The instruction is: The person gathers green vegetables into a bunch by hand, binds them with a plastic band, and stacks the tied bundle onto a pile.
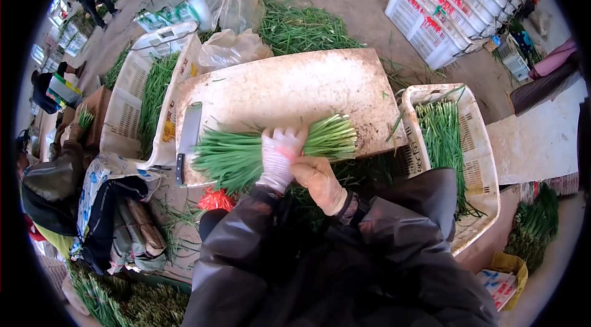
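Note:
A thick bunch of garlic chives (231, 156) lies across the front of a pale, dirt-stained board (277, 87), with green tips to the left and pale stem ends to the right. Over its middle, my left hand (283, 154), in a whitish glove, is closed around the stalks. My right hand (320, 184), also gloved, is closed at the near side of the bunch, its fingertips meeting the left hand. A blurred reddish patch shows where they meet; what the right fingers hold is hidden. A cleaver (191, 130) with a black handle rests at the board's left edge.
White crates of chives stand left (123, 114) and right (483, 161) of the board. Loose chives (301, 28) cover the floor behind it. Red ties (215, 199) hang near its front left. Stacked crates (425, 19) stand back right. A co-worker (55, 173) sits at left.

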Available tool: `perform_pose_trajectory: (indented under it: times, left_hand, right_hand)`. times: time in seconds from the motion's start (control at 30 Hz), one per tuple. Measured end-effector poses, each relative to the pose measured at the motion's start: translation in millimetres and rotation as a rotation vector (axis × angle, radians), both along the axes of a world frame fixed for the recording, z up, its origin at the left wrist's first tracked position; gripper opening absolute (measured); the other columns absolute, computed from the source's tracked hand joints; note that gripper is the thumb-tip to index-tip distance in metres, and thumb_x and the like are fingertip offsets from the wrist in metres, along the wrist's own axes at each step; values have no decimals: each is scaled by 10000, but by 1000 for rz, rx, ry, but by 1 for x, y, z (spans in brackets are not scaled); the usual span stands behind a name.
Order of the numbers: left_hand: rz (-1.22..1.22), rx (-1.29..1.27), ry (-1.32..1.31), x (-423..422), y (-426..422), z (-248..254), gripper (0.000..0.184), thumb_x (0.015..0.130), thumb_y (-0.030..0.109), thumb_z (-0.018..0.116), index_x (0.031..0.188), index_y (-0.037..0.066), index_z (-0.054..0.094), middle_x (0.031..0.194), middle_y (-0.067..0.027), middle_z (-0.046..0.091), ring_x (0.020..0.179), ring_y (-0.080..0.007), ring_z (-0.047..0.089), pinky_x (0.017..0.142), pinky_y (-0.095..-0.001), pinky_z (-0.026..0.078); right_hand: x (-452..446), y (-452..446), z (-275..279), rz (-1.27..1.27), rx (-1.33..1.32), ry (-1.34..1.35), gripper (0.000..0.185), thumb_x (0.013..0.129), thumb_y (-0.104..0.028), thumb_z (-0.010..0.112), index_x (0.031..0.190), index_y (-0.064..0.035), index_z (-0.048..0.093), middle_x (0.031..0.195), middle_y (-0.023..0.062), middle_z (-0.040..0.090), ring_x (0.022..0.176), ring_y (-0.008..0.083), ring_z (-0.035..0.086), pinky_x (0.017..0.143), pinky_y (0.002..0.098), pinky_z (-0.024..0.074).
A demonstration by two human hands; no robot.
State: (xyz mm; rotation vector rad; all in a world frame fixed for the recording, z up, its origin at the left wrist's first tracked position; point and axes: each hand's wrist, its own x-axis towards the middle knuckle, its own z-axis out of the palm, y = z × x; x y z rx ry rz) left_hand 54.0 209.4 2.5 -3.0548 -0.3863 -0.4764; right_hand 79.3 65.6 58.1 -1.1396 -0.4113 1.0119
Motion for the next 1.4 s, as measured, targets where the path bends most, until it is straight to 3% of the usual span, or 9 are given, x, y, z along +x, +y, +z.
perform_pose_trajectory:
  times: [0.13, 0.23, 0.37, 0.6, 0.9, 1.07, 1.1, 1.17, 1.4]
  left_hand:
    - [46, -39, 7, 3, -1, -14, 401, 882, 253, 611, 1277, 192, 638, 1058, -40, 642, 1027, -272, 615, 972, -484, 451]
    - [-26, -103, -96, -5, 0, -6, 592, 828, 289, 691, 1397, 155, 593, 1264, -74, 628, 1194, -305, 580, 1081, -518, 413]
    - [-212, -413, -240, -17, 7, -1, 812, 720, 273, 789, 1488, 144, 561, 1460, -84, 584, 1349, -326, 529, 1170, -536, 361]
    - [-302, -156, -263, -15, 4, -30, 510, 791, 285, 707, 1290, 181, 695, 1397, -20, 634, 1280, -269, 577, 1112, -485, 412]
    - [-413, -324, -332, -15, 3, -34, 454, 737, 268, 701, 1183, 191, 737, 1300, -1, 663, 1223, -260, 590, 1060, -458, 421]
    - [-384, -376, -367, -22, -4, -27, 436, 723, 242, 760, 1156, 191, 740, 1229, -15, 677, 1205, -285, 602, 1047, -481, 444]
    - [-342, -377, -354, -24, -8, -22, 439, 714, 228, 777, 1150, 191, 740, 1217, -14, 677, 1203, -288, 603, 1044, -484, 449]
    - [-399, -342, -298, -25, -9, -12, 489, 648, 154, 828, 1127, 192, 733, 1226, 3, 660, 1206, -283, 598, 1038, -476, 466]
    - [-390, -369, -234, -28, -12, -6, 519, 656, 149, 862, 1158, 190, 736, 1306, -4, 661, 1234, -291, 596, 1077, -497, 455]
  right_hand:
    - [3, 7, -8, -61, -41, -295, 304, 1004, -190, 605, 721, -82, 583, 686, -69, 474, 643, 54, 397, 603, 254, 320]
    - [23, 7, -8, -37, 31, -10, 236, 1017, -171, 638, 857, -2, 681, 716, -28, 558, 670, 59, 467, 612, 250, 381]
    - [38, 9, -19, -81, 102, 13, 305, 1054, -192, 602, 790, -40, 624, 688, -32, 530, 636, 68, 462, 599, 261, 376]
    - [3, 10, -15, -83, 7, -80, 235, 1013, -166, 649, 835, -17, 688, 710, -77, 516, 670, 50, 450, 609, 252, 368]
    - [-15, -1, -1, -53, -22, -765, 216, 964, -149, 678, 825, 14, 654, 742, 87, 586, 681, 214, 542, 652, 337, 444]
    - [41, -14, 34, 430, -108, -1117, 275, 960, -330, 720, 1059, -73, 710, 1053, 154, 723, 1033, 329, 696, 873, 451, 535]
    - [61, -14, 18, 225, 70, -1272, 290, 949, -338, 733, 1099, -89, 718, 1056, 136, 724, 1078, 333, 684, 921, 453, 541]
    - [96, -35, 40, 151, -301, -1369, 273, 907, -210, 762, 1173, -161, 726, 1215, 104, 699, 1129, 309, 669, 996, 427, 532]
    - [148, -53, 15, 343, -566, -1730, 308, 852, -161, 712, 1154, -218, 726, 1193, 56, 662, 1121, 311, 658, 925, 459, 555]
